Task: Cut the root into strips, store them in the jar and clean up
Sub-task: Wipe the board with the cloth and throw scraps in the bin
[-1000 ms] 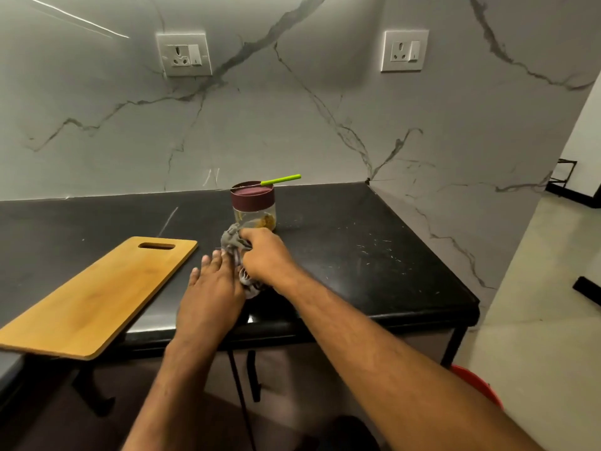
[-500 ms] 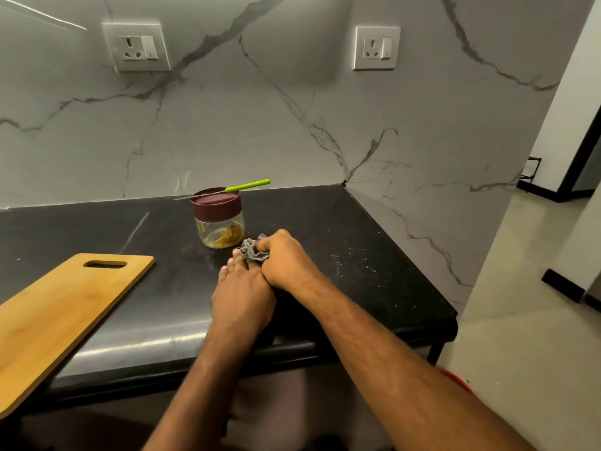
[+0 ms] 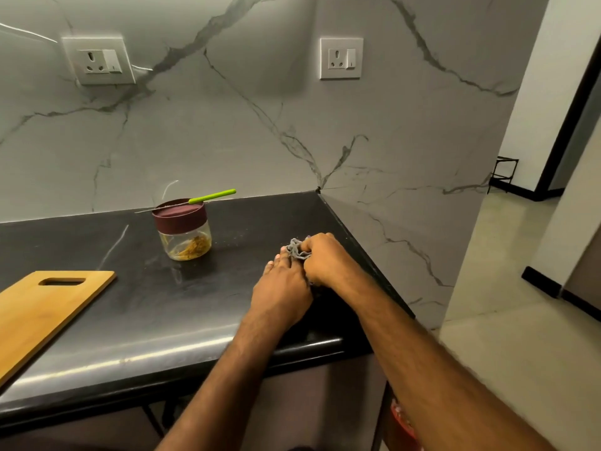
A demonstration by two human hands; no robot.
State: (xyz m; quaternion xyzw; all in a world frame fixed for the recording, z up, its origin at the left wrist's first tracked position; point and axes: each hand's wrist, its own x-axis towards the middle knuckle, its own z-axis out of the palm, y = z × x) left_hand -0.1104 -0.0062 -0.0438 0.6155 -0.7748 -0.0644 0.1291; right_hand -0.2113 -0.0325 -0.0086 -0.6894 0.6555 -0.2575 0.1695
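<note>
A: What is the setting?
B: A black countertop (image 3: 227, 297) against a grey marble-look wall (image 3: 227, 125) with two sockets.
A: And the hands?
B: Near the right edge, the right hand (image 3: 325, 258) grips a bunched grey cloth (image 3: 297, 250). The left hand (image 3: 279, 288) lies flat beside it, fingers straight, touching the cloth.
A: The jar?
B: The lidded jar (image 3: 183, 234) of strips stands left, farther back, a green-handled knife (image 3: 201, 200) across its lid. A wooden cutting board (image 3: 42, 310) lies near left.

A black stone countertop (image 3: 227, 307) is seen bearing a wooden cutting board (image 3: 42, 312), a lidded jar (image 3: 183, 231) and a grey cloth (image 3: 297, 249).
</note>
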